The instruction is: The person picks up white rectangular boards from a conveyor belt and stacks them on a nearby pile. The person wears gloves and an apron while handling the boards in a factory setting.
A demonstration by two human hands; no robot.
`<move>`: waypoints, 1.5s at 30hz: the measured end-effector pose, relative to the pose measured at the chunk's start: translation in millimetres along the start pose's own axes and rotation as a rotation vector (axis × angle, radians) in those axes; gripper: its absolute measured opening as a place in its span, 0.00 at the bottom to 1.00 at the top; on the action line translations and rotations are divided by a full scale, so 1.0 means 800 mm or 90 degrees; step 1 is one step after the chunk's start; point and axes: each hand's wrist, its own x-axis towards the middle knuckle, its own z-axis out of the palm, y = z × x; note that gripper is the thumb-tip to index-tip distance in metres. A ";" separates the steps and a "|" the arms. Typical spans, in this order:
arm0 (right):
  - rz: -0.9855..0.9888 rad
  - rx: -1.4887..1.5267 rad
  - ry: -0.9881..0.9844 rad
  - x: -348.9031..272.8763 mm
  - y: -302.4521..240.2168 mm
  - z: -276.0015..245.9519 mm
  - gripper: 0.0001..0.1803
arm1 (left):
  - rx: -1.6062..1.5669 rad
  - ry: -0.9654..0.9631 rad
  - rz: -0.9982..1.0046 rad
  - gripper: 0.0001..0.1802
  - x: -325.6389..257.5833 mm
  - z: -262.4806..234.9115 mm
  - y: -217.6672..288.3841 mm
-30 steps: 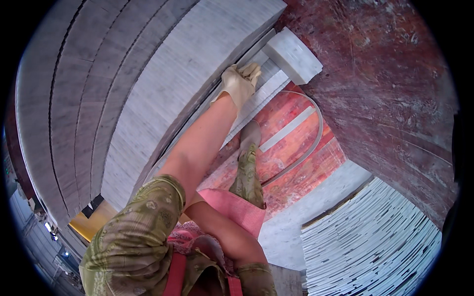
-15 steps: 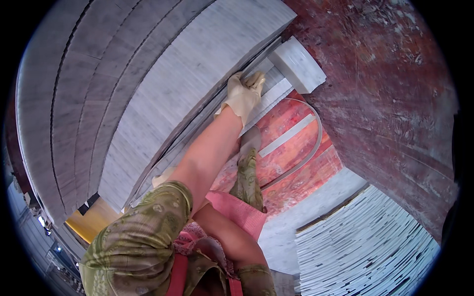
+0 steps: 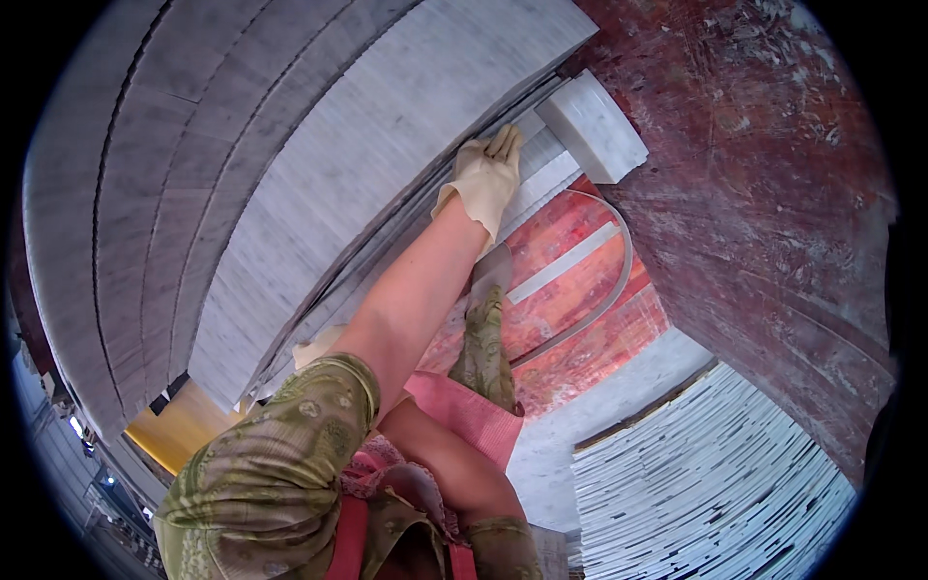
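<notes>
My left hand, in a pale glove, lies flat with fingers straight against the edges of thin grey-white marble slabs that lean in a stack. Its fingertips are close to a white stone block at the end of the slabs. My bare left forearm runs down to a green patterned sleeve. My right hand, also gloved, shows only as a pale patch under that arm, next to the slabs' lower edge. Its fingers are hidden.
A large red-brown stone slab fills the right. Below is a reddish floor with a grey curved hose and my shoe. Stacked thin tiles lie lower right, a yellow object lower left.
My left hand has slid along the slab edges toward the white block and its fingers have flattened out from a curl.
</notes>
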 end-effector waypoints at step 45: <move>0.090 -0.735 0.238 -0.015 -0.075 0.039 0.26 | -0.155 -0.205 -0.111 0.21 -0.014 -0.006 0.010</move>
